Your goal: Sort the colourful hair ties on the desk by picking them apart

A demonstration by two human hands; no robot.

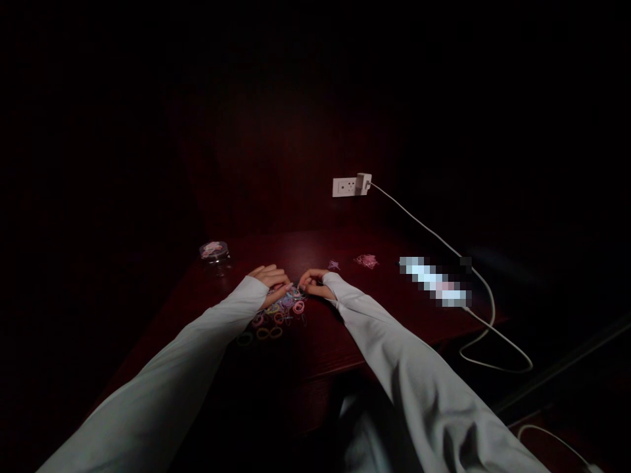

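A loose pile of colourful hair ties (279, 318) lies on the dark red table, with pink, yellow, purple and pale blue rings among them. Over the pile's far left side, my left hand (271, 281) bends with its thumb and forefinger drawn together; anything between them is too small to make out. My right hand (315, 283) is at the pile's far right edge, fingers curled and closed at the tips. What it pinches, if anything, is hidden. Beyond my right hand are a small purple cluster (334, 265) and a larger pink heap (367, 261) of thin bands.
A clear jar (215, 254) with pinkish things at its top stands at the table's back left. On the right lies a bright, pixelated device (434, 281) with a white cable (424, 226) running to a charger in the wall socket (344, 187). The surroundings are very dark.
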